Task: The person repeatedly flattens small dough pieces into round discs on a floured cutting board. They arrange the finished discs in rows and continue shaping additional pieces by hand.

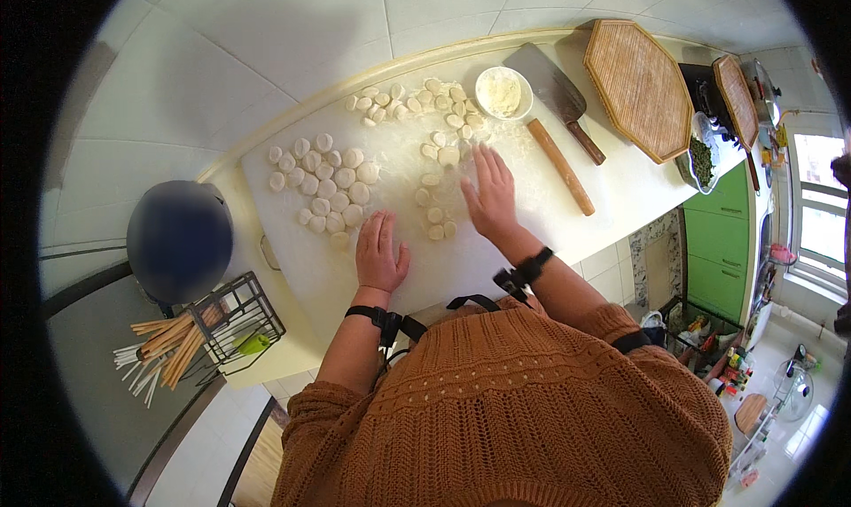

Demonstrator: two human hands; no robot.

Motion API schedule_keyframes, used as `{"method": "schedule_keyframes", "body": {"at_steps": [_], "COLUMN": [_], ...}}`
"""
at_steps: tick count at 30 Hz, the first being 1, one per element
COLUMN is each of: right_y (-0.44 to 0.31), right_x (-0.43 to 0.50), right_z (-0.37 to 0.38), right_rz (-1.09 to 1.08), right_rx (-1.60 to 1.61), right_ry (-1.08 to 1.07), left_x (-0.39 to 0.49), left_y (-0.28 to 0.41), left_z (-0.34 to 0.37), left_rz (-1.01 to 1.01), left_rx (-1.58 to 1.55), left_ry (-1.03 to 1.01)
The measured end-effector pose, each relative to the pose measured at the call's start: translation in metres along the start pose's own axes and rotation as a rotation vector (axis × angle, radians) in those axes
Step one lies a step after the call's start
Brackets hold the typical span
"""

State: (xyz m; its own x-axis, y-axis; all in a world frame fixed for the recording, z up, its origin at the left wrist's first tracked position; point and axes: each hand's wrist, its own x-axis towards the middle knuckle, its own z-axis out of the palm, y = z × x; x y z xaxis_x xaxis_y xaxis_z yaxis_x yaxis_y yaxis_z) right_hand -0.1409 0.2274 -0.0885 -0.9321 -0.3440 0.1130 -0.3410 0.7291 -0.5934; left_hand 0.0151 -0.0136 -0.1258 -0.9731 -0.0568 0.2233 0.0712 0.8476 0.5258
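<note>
Floured dough pieces lie in groups on a white board (306, 268). My left hand (381, 253) rests palm down at the near edge of the left group of flattened dough rounds (326, 188), its fingertips close to the nearest ones. My right hand (492, 191) is over the board with fingers spread, just right of a flattened dough piece (449, 156); nothing shows in its grasp. Small dough pieces (435, 214) lie between the hands, and more dough pieces (397, 91) lie further back. A white bowl of flour (504, 93) stands beyond my right hand. A wooden rolling pin (562, 168) lies to its right.
A cleaver (552, 85) lies beside the rolling pin. Further right are an octagonal woven tray (638, 91) and a container of chopped greens (702, 161). At the left stand a dark blue round object (179, 241) and a wire rack (246, 321) with chopsticks (174, 344).
</note>
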Motion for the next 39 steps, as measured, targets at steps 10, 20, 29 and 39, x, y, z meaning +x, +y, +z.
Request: {"method": "schedule_keyframes", "body": {"at_steps": [10, 20, 29, 39], "right_y": [-0.002, 0.013, 0.003, 0.021], "right_x": [0.013, -0.020, -0.040, -0.006], "right_z": [0.033, -0.014, -0.002, -0.021], "right_rz": [0.116, 0.642, -0.113, 0.021], "right_rx": [0.057, 1.061, 0.223, -0.118], "right_ry": [0.042, -0.061, -0.401, -0.039], "left_x": [0.001, -0.005, -0.004, -0.002], "left_y": [-0.002, -0.002, -0.002, -0.002], "left_z": [0.002, 0.002, 0.002, 0.002], "left_rz": [0.004, -0.032, -0.010, -0.033], "left_rx": [0.049, 0.035, 0.038, 0.046], "left_ry": [0.023, -0.001, 0.032, 0.018]}}
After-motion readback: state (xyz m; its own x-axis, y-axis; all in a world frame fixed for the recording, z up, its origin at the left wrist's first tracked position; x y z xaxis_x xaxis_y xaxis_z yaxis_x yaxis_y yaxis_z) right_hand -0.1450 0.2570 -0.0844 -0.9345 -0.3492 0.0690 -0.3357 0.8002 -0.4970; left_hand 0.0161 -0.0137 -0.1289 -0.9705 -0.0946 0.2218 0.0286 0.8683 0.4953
